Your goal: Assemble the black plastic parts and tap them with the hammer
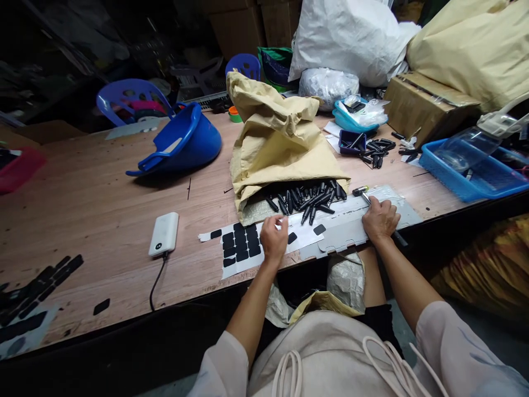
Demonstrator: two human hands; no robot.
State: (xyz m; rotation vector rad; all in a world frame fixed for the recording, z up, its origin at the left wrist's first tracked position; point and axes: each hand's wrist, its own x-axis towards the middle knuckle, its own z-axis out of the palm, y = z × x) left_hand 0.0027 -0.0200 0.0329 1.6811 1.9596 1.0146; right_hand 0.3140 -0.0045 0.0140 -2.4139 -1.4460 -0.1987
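Note:
My left hand (pixel 273 238) rests with its fingers curled and pinched on a white backing sheet (pixel 243 255) that carries several black adhesive pads (pixel 241 242). What the fingertips hold is too small to make out. My right hand (pixel 380 219) is closed round the handle of a small hammer (pixel 361 191), whose head lies on a grey cardboard panel (pixel 351 226). Just beyond both hands, a pile of black plastic sticks (pixel 308 198) spills from the mouth of a tan cloth sack (pixel 275 138).
A white power bank (pixel 164 233) with a cable lies to the left. Farther back sit an overturned blue basin (pixel 182 140), a blue crate (pixel 475 171), a cardboard box (pixel 425 102) and a small tray of black parts (pixel 352 141). More black pads (pixel 37 286) lie at the near left edge.

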